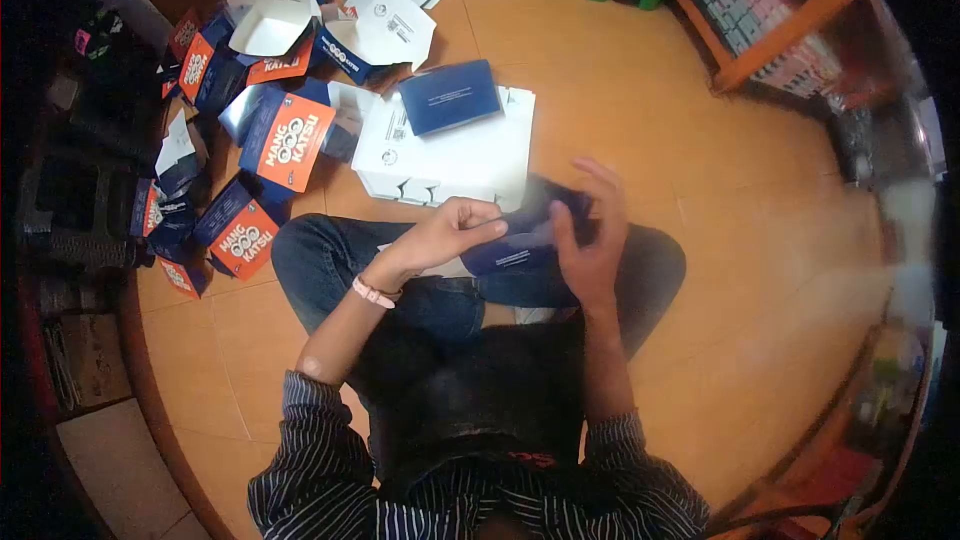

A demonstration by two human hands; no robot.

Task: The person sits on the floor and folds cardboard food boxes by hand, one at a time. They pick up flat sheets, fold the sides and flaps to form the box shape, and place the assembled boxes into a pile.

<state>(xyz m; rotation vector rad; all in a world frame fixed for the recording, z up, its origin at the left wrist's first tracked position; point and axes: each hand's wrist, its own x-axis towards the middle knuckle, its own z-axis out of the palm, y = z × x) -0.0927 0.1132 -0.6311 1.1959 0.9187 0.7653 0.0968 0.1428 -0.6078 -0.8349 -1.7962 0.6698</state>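
Dark-blue carton (pixel 505 254) hangs over the seated person's lap (pixel 440 307), by the near edge of the white stack (pixel 455 164); the left hand (pixel 455 237), nearly closed, pinches it; the right hand (pixel 594 240) spreads half-open beside it, contact unclear from where I stand.

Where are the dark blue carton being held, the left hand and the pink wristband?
Dark blue carton (pixel 505 256): head view, its printed panel.
Left hand (pixel 446 235): head view, back of hand.
Pink wristband (pixel 373 293): head view, its strap.
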